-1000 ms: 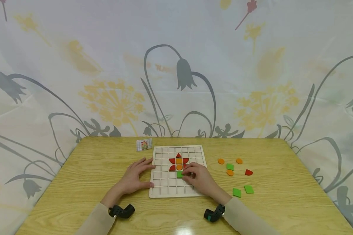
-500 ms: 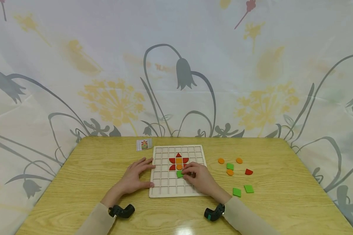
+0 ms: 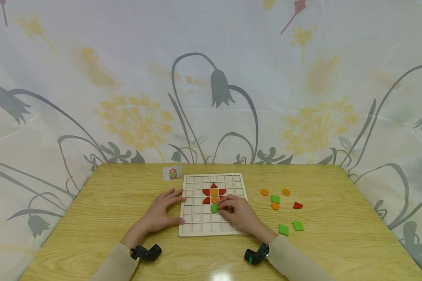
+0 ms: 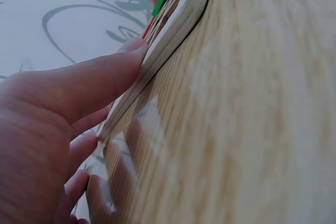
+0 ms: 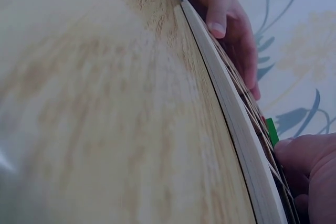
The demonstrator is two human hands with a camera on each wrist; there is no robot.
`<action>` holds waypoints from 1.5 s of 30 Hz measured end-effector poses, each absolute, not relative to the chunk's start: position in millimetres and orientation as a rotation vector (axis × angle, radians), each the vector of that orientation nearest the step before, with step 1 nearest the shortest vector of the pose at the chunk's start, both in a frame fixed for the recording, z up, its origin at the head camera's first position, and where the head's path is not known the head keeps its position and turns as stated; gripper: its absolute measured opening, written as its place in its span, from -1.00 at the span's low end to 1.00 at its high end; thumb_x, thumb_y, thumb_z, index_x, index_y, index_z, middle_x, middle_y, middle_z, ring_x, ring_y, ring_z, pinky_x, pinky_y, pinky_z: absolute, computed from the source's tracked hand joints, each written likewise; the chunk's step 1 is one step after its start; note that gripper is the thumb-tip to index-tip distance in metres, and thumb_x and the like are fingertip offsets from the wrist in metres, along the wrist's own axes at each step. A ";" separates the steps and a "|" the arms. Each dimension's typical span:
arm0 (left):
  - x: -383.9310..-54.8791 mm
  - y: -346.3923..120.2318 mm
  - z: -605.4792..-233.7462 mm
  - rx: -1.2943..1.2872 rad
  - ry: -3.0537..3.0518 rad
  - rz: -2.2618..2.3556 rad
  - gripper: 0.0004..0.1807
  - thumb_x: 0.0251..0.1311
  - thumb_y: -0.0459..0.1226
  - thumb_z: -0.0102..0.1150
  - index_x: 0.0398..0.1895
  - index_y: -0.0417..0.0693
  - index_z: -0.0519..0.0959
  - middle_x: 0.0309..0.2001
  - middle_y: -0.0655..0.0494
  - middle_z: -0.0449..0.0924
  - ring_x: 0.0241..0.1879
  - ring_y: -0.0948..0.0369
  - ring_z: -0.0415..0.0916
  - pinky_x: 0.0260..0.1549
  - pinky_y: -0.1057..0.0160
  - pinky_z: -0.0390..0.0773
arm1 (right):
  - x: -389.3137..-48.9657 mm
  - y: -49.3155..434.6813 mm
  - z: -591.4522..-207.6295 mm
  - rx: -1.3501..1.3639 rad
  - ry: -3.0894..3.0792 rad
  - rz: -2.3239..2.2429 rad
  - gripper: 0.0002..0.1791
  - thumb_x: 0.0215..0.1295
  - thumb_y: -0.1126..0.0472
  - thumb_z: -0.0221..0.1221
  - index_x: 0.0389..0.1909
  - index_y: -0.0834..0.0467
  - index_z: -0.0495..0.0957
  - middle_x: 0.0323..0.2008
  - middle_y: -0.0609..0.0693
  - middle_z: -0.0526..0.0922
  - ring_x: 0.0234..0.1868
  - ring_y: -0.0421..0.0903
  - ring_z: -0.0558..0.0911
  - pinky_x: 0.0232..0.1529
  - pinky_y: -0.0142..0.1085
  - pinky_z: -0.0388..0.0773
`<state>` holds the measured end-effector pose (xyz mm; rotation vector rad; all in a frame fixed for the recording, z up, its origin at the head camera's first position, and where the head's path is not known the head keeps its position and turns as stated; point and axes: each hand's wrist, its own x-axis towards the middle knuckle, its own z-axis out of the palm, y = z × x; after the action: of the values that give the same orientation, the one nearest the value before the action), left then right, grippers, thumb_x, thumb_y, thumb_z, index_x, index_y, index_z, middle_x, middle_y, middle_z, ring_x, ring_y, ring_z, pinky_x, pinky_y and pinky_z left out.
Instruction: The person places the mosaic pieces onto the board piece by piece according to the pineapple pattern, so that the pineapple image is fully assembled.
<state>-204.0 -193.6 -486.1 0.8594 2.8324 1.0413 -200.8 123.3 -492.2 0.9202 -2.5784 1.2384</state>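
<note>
- Head view shows the right hand (image 3: 239, 212) over the board (image 3: 197, 230), thumb and fingertips drawn together on a green square tile (image 3: 214, 208), pinching it by the side nearer the board's right edge.
- From that pinch the tile reaches toward the board's left edge, over a cell near the board's centre; being square, it has no long axis. The right hand is the nearer one, being in contact. Both wrist views show the tile raised at the fingers; whether it touches the board cannot be told.
- The left hand (image 3: 158, 212) has spread fingers and no tile, its thumb and fingertips at the board's left edge.
- Farther up the board sit an orange disc (image 3: 214, 200), an orange square (image 3: 214, 192), a red triangle (image 3: 213, 185) and red quarter-rounds (image 3: 206, 192).
- The board is pale, wood-like, ridged into square cells.
- Right of the board lie thin, flat loose pieces (image 3: 283, 230): green, orange and red.
- By the board's far left corner is a printed card (image 3: 172, 173).
- Beneath the board, the table (image 3: 126, 183) is wood-grained.
</note>
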 end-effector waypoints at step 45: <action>-205.7 -194.3 -487.4 0.853 2.829 1.048 -0.32 0.06 0.08 0.42 0.26 0.04 0.56 0.48 0.02 0.23 0.50 -0.15 -0.04 0.31 -0.39 -0.08 | -199.3 257.7 -475.1 0.475 -2.623 1.243 -0.86 0.33 0.35 0.27 -0.14 0.17 0.73 -0.15 0.01 0.72 -0.24 -0.22 0.62 -0.30 -0.36 0.58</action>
<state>-205.7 -194.3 -487.4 0.8526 2.8292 1.0482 -199.3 257.7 -475.1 0.4748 -2.6227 1.2429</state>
